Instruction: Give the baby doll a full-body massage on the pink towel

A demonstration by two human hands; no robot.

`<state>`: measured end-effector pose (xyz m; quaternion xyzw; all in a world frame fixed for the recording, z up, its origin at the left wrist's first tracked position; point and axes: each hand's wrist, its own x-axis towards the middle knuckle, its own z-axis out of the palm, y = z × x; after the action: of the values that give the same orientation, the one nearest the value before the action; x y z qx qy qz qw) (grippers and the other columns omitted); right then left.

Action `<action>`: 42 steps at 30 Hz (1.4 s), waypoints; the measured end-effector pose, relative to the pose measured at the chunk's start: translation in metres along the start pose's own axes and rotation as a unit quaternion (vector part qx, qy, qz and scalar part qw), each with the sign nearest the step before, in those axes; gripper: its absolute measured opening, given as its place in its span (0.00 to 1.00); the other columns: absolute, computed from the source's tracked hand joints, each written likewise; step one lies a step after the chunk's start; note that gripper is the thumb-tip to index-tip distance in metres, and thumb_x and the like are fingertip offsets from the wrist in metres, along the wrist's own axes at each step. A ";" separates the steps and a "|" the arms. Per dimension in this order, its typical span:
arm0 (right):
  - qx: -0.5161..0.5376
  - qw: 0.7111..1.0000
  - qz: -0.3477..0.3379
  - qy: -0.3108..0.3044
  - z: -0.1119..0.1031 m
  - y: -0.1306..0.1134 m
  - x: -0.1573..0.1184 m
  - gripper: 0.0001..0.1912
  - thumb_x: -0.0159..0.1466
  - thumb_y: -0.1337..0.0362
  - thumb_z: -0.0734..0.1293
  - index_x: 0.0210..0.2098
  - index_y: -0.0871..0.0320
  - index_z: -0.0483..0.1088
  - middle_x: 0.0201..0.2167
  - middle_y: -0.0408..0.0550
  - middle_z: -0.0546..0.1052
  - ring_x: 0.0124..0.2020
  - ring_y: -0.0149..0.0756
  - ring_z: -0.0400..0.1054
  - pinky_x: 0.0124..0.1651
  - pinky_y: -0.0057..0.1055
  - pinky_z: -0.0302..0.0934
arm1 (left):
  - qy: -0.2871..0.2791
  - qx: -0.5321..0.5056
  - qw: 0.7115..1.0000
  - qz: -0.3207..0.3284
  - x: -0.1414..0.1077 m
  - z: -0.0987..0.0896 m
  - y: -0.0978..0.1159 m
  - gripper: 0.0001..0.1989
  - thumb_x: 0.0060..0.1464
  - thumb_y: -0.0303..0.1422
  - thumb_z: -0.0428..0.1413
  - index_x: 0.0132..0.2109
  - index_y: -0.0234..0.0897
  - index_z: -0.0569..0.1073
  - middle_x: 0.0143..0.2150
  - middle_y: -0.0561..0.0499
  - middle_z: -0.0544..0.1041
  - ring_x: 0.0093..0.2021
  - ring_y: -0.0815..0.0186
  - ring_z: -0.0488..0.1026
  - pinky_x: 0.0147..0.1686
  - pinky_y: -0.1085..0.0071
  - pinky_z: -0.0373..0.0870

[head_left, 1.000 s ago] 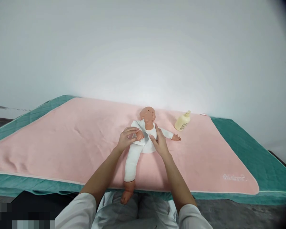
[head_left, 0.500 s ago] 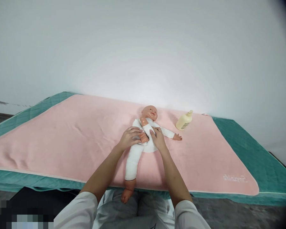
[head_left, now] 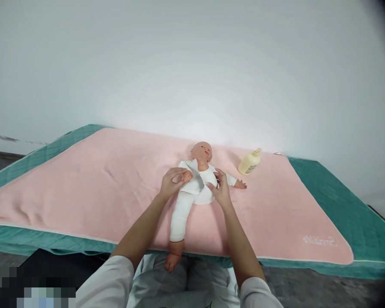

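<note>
A baby doll [head_left: 195, 184] with a white cloth body lies on its back, its bald head [head_left: 201, 150] toward the wall. One leg [head_left: 181, 214] stretches toward me, its bare foot [head_left: 173, 259] hanging past the bed edge. The other leg [head_left: 208, 176] looks folded up over the body, with what seems to be its foot [head_left: 202, 164] under the chin. My left hand [head_left: 172, 182] is closed round the doll's hand [head_left: 188, 176] at its side. With fingers and thumb, my right hand [head_left: 222, 186] grips the folded leg.
A pale yellow pump bottle [head_left: 249, 162] leans at a tilt beyond the doll's outstretched arm [head_left: 240, 184]. Beneath everything is a pink mat [head_left: 90, 184] over a green bed cover [head_left: 343, 201]. A white wall [head_left: 192, 68] rises behind the bed.
The folded leg has swung right and up, uncovering more of the doll's front. My right hand moved right with it. My left hand drew slightly left with the doll's hand.
</note>
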<state>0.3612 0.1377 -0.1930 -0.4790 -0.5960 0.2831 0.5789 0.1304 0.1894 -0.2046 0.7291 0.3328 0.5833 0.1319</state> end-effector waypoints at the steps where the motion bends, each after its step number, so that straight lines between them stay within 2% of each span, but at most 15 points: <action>1: -0.011 1.000 -0.012 0.003 -0.004 -0.001 -0.003 0.40 0.54 0.50 0.74 0.60 0.54 0.58 0.48 0.52 0.72 0.50 0.42 0.69 0.55 0.43 0.64 | 0.017 -0.006 0.999 -0.029 0.000 -0.001 0.000 0.14 0.50 0.39 0.64 0.44 0.41 0.78 0.44 0.47 0.81 0.46 0.60 0.76 0.50 0.59 0.73; 4: -0.051 0.997 -0.054 -0.002 -0.018 -0.008 -0.016 0.40 0.54 0.53 0.74 0.62 0.53 0.56 0.51 0.53 0.70 0.52 0.43 0.67 0.57 0.44 0.64 | 0.061 -0.014 0.989 -0.137 0.001 -0.006 0.000 0.16 0.49 0.40 0.64 0.44 0.39 0.77 0.44 0.47 0.80 0.45 0.60 0.76 0.49 0.60 0.72; 7: -0.095 0.991 -0.095 -0.026 -0.031 -0.017 -0.034 0.31 0.58 0.56 0.72 0.57 0.54 0.62 0.51 0.55 0.71 0.54 0.46 0.67 0.57 0.47 0.65 | 0.111 -0.027 0.969 -0.220 0.004 -0.008 -0.002 0.16 0.48 0.42 0.63 0.42 0.37 0.76 0.42 0.47 0.80 0.44 0.60 0.75 0.49 0.61 0.72; 10: -0.119 0.982 -0.138 -0.057 -0.039 -0.025 -0.055 0.19 0.61 0.60 0.69 0.52 0.53 0.67 0.49 0.54 0.73 0.53 0.47 0.69 0.55 0.48 0.67 | 0.156 -0.056 0.952 -0.256 0.008 -0.010 -0.002 0.16 0.50 0.43 0.61 0.40 0.36 0.75 0.41 0.47 0.79 0.44 0.60 0.76 0.47 0.64 0.72; 12: -0.135 0.973 -0.169 -0.079 -0.042 -0.025 -0.071 0.17 0.62 0.62 0.67 0.51 0.51 0.68 0.49 0.53 0.74 0.53 0.46 0.70 0.54 0.48 0.68 | 0.175 -0.070 0.944 -0.271 0.010 -0.011 -0.003 0.16 0.51 0.44 0.60 0.40 0.36 0.75 0.41 0.47 0.79 0.44 0.60 0.76 0.44 0.66 0.72; 14: -0.187 0.955 -0.212 -0.091 -0.044 -0.021 -0.088 0.16 0.64 0.66 0.66 0.51 0.48 0.70 0.50 0.51 0.75 0.54 0.44 0.70 0.56 0.49 0.67 | 0.193 -0.066 0.935 -0.291 0.010 -0.012 -0.006 0.16 0.51 0.44 0.60 0.40 0.35 0.75 0.40 0.47 0.78 0.43 0.60 0.76 0.41 0.67 0.72; 17: -0.290 0.905 -0.294 -0.099 -0.044 -0.008 -0.109 0.16 0.67 0.68 0.63 0.51 0.45 0.72 0.50 0.46 0.78 0.54 0.41 0.70 0.60 0.49 0.65 | 0.215 -0.075 0.915 -0.332 0.010 -0.016 -0.015 0.18 0.52 0.45 0.59 0.41 0.34 0.75 0.38 0.47 0.78 0.42 0.61 0.76 0.41 0.68 0.72; 19: -0.329 0.876 -0.340 -0.098 -0.045 0.000 -0.119 0.17 0.67 0.68 0.63 0.52 0.44 0.72 0.50 0.45 0.78 0.54 0.40 0.70 0.59 0.47 0.66 | 0.225 -0.105 0.899 -0.362 0.010 -0.019 -0.022 0.19 0.53 0.45 0.58 0.43 0.34 0.75 0.40 0.46 0.78 0.42 0.61 0.76 0.40 0.68 0.72; 21: -0.344 0.858 -0.371 -0.092 -0.046 0.006 -0.124 0.18 0.68 0.69 0.63 0.54 0.46 0.71 0.50 0.45 0.79 0.55 0.40 0.70 0.58 0.45 0.67 | 0.229 -0.125 0.878 -0.401 0.011 -0.024 -0.029 0.19 0.54 0.45 0.58 0.44 0.33 0.75 0.41 0.45 0.78 0.42 0.62 0.76 0.38 0.69 0.73; 24: -0.342 0.853 -0.379 -0.108 -0.047 0.011 -0.126 0.19 0.68 0.69 0.62 0.55 0.45 0.71 0.50 0.44 0.79 0.55 0.39 0.70 0.58 0.45 0.68 | 0.222 -0.125 0.847 -0.466 0.011 -0.030 -0.035 0.18 0.57 0.44 0.55 0.41 0.32 0.74 0.37 0.44 0.78 0.39 0.64 0.76 0.38 0.70 0.73; 27: -0.332 0.861 -0.357 -0.145 -0.047 0.012 -0.125 0.20 0.68 0.69 0.62 0.56 0.44 0.70 0.51 0.43 0.78 0.56 0.39 0.70 0.58 0.44 0.69 | 0.210 -0.123 0.834 -0.495 0.010 -0.032 -0.039 0.17 0.59 0.44 0.54 0.39 0.32 0.74 0.34 0.45 0.77 0.36 0.66 0.76 0.39 0.70 0.73; 31: -0.330 0.862 -0.357 -0.144 -0.046 0.012 -0.125 0.20 0.68 0.70 0.62 0.56 0.46 0.70 0.52 0.45 0.78 0.56 0.40 0.70 0.58 0.45 0.69 | 0.194 -0.104 0.838 -0.500 0.008 -0.033 -0.047 0.17 0.59 0.45 0.53 0.35 0.34 0.74 0.32 0.45 0.77 0.35 0.64 0.77 0.37 0.69 0.73; 37: -0.329 0.873 -0.328 -0.149 -0.047 0.015 -0.129 0.18 0.68 0.69 0.62 0.54 0.47 0.71 0.52 0.47 0.78 0.57 0.40 0.70 0.58 0.47 0.69 | 0.081 -0.005 0.842 -0.533 0.008 -0.043 -0.055 0.14 0.56 0.42 0.55 0.28 0.37 0.75 0.21 0.46 0.74 0.24 0.59 0.74 0.26 0.67 0.68; 42: -0.335 0.870 -0.328 -0.150 -0.048 0.014 -0.131 0.18 0.67 0.70 0.62 0.55 0.49 0.70 0.53 0.48 0.77 0.58 0.41 0.69 0.58 0.47 0.69 | 0.061 0.002 0.843 -0.535 0.010 -0.047 -0.053 0.12 0.56 0.39 0.55 0.29 0.37 0.76 0.18 0.48 0.73 0.20 0.61 0.71 0.22 0.69 0.64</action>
<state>0.3943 0.0147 -0.2525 -0.3727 -0.8577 -0.0719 0.3468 0.0700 0.2260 -0.2148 0.4011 0.6799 0.4648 0.4011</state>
